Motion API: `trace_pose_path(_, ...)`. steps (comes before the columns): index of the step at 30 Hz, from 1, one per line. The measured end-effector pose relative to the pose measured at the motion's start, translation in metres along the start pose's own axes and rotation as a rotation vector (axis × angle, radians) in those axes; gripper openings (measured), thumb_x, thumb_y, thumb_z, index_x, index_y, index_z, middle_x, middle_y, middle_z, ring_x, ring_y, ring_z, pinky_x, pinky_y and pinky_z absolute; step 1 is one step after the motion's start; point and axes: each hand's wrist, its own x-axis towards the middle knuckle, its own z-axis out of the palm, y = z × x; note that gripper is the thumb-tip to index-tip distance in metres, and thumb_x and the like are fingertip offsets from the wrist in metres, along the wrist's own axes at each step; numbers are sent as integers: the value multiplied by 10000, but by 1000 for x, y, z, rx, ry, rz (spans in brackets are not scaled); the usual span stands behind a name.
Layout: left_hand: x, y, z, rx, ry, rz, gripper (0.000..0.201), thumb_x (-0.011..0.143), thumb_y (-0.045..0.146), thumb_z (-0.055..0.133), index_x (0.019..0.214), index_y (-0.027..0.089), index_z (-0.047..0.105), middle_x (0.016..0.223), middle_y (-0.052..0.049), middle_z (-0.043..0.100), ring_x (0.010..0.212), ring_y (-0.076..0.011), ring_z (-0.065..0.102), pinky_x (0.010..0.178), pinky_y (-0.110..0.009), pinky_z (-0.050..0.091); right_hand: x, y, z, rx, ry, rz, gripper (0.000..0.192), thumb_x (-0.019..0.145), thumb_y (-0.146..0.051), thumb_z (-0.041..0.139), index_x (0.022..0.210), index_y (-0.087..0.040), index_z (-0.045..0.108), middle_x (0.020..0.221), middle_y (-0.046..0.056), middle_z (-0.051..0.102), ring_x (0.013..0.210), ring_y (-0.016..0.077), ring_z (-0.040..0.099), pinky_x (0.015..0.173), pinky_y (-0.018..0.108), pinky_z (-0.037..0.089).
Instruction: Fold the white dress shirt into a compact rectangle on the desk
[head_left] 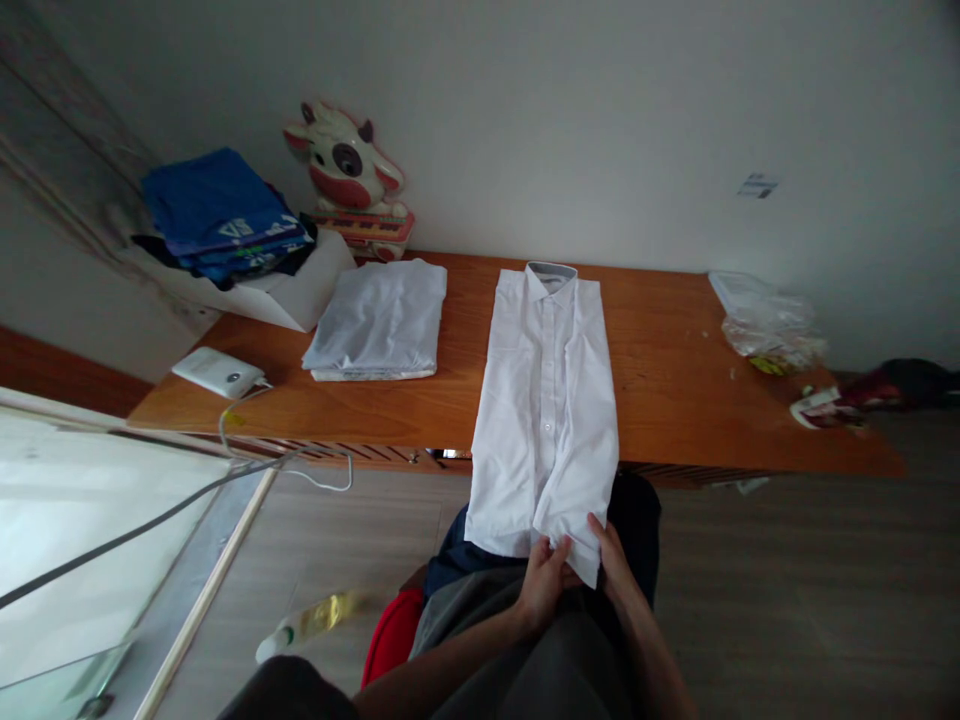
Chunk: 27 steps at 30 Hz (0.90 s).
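Note:
A white button-up shirt (pixel 511 400) lies front up, folded into a long narrow shape. Its collar points to the wall, and its lower part hangs over the table's front edge onto my lap. My left hand (pixel 546 580) pinches the hem near the middle, thumb on top. At the hem's right side, my right hand (pixel 611 555) grips the cloth, with its thumb on the upper face. The fingers under the fabric are partly hidden. Left of the shirt sits a stack of folded white clothes (pixel 379 318).
On the wooden table (pixel 667 370) stand a cow-shaped toy keyboard (pixel 349 170), a white box (pixel 300 290) bearing blue clothes (pixel 225 205), and a white device (pixel 217 372) with a cable. Clear plastic bags (pixel 772 320) lie right. A bottle (pixel 322 615) is on the floor.

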Motion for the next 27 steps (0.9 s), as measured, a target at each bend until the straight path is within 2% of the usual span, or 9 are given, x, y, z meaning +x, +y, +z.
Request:
trace_pose_path(2, -1, 5, 0, 38, 10, 55, 693, 745, 618, 949, 1174, 174, 635, 948, -64, 793, 888, -282, 811, 811, -404, 663, 1, -4, 1, 0, 47, 1, 587, 595, -748, 911, 826, -220, 800, 786, 78, 817, 683, 332, 777, 590, 405, 616)
trace_pose_path(4, -3, 14, 2, 43, 25, 136, 697, 759, 570, 954, 1243, 172, 649, 1050, -94, 812, 938, -290, 812, 835, -410, 664, 3, -6, 2, -15, 72, -13, 597, 576, -727, 942, 828, -199, 822, 816, 88, 827, 708, 336, 778, 608, 400, 613)
trace_pose_path(8, -7, 33, 11, -13, 29, 249, 638, 781, 502, 955, 1254, 154, 707, 1249, -154, 805, 1078, -316, 800, 954, -430, 643, 5, -11, -2, -34, 17, -60, 600, 584, -708, 960, 873, -193, 857, 881, 86, 843, 766, 344, 782, 683, 422, 631)
trace_pose_path(13, -14, 37, 19, -70, 60, 159, 612, 788, 539, 945, 1210, 137, 757, 1176, -158, 827, 1063, -316, 808, 967, -430, 640, 8, -13, -10, 18, 1, -58, 560, 591, -681, 969, 878, -215, 854, 875, 69, 842, 760, 328, 778, 718, 422, 631)
trace_pose_path(18, -23, 42, 8, -44, 17, -19, 523, 808, 515, 926, 1125, 132, 762, 1193, -173, 817, 1097, -296, 800, 1039, -423, 615, 15, -11, -9, 21, 80, -93, 517, 612, -652, 966, 887, -230, 850, 886, 44, 839, 777, 305, 765, 724, 393, 607)
trace_pose_path(21, -35, 62, -8, 206, -43, -45, 557, 809, 598, 895, 1095, 138, 767, 1185, -168, 818, 1021, -282, 809, 893, -372, 635, 18, -9, -9, 15, 81, -89, 521, 610, -659, 958, 876, -225, 848, 875, 42, 836, 768, 307, 758, 715, 396, 597)
trace_pose_path(23, -42, 83, -21, 477, -74, -24, 615, 850, 719, 796, 1046, 136, 782, 1007, -140, 835, 762, -238, 788, 662, -309, 579, 20, -9, -11, 39, 37, -53, 528, 599, -651, 968, 875, -218, 845, 873, 49, 837, 749, 302, 755, 708, 395, 593)
trace_pose_path(25, -45, 109, -35, 714, -24, 110, 654, 918, 780, 665, 949, 139, 792, 745, -75, 776, 540, -173, 661, 547, -270, 462, 23, -9, -15, 71, -26, -17, 541, 595, -631, 984, 905, -210, 844, 907, 62, 843, 761, 297, 760, 720, 387, 593)
trace_pose_path(27, -39, 135, -48, 836, 154, 378, 612, 952, 752, 635, 876, 160, 771, 645, -25, 695, 537, -154, 604, 570, -265, 441, 29, -10, -18, 118, -83, -19, 573, 599, -619, 993, 972, -211, 842, 967, 73, 850, 814, 296, 773, 764, 381, 599)
